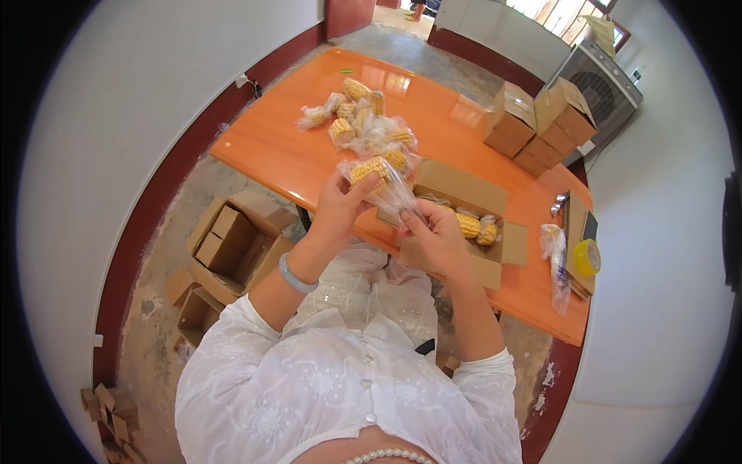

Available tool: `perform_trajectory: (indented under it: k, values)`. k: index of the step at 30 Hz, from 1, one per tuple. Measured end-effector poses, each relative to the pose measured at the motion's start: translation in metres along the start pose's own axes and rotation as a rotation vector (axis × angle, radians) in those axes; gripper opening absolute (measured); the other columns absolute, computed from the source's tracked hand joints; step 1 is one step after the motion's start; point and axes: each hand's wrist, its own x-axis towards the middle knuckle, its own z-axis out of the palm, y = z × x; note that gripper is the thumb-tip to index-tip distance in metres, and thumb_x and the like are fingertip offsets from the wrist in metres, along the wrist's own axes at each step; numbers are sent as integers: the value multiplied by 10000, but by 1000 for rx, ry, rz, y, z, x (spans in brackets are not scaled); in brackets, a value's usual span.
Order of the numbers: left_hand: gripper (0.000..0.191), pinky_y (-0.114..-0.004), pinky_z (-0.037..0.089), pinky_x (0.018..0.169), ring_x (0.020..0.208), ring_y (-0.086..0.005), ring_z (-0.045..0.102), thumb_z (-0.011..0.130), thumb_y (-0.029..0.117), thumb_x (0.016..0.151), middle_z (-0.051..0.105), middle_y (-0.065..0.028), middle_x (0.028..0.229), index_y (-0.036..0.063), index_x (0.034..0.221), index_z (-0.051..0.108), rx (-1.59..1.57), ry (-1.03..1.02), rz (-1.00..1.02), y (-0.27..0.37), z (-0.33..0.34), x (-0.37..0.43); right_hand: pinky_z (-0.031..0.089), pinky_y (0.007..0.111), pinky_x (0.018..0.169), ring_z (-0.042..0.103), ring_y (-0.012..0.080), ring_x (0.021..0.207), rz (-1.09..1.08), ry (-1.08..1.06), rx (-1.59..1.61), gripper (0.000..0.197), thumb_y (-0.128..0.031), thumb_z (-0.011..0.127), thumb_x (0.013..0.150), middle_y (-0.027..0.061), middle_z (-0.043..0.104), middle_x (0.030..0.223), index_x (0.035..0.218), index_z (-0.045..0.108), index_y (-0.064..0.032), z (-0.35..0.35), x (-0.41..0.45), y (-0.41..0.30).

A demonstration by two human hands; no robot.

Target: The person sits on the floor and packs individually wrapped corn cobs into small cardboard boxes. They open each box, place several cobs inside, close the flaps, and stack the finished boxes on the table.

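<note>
A bagged piece of corn cob (369, 169) is in my left hand (340, 206), with the thumb pressed across its kernels. My right hand (433, 238) pinches the loose end of the clear plastic bag (400, 194), which is drawn out towards it. Just beyond lies a heap of corn cobs in clear bags (342, 130) on the orange table (446, 136). Partly hidden behind my right hand, an open cardboard box (461, 180) holds corn cobs (468, 226), some with plastic around them.
Closed cartons (510, 119) stand at the table's far right, before an air cooler (597, 87). Yellow tape (587, 257), flat cardboard (574, 232) and a roll of plastic bags (557, 267) lie at the right edge. Open cartons (232, 243) sit on the floor to my left.
</note>
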Motion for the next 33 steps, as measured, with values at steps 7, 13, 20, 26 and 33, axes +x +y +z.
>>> perform_trajectory:
  k: [7,13,20,26,33]
  values:
    - [427,-326,511,1027,1207,-192,619,698,63,957,632,-89,1305,11,1350,541,-247,-179,-59,-4,-4,-4,448,226,689,542,38,739,-3,-69,73,208,-200,611,1035,-38,623,781,943,694,-33,-11,5,14]
    - [598,-346,478,1072,1243,-178,592,801,78,851,616,-75,1327,24,1381,528,43,-481,-31,15,-3,-11,450,210,702,550,31,756,191,-167,94,155,-179,642,992,-57,607,786,933,681,-41,-26,6,7]
    - [561,-376,466,1094,1212,-171,593,861,139,822,621,-47,1220,48,1300,580,541,-718,69,17,-10,-11,491,224,780,576,43,836,267,-275,25,185,-52,740,833,-56,623,919,996,654,-38,-45,14,-6]
    - [559,-342,545,1007,1174,-168,614,897,159,782,614,-56,1235,37,1239,601,561,-734,-46,21,-5,-13,491,220,854,591,52,948,185,-379,-81,205,39,699,808,-34,627,988,986,631,-38,-53,15,-8]
    - [510,-336,601,910,1156,-190,647,895,136,774,587,-101,1310,24,1188,618,851,-794,207,27,-1,-11,538,274,918,665,109,1030,227,-337,170,206,52,650,867,37,704,1088,1065,664,-3,-58,-1,-25]
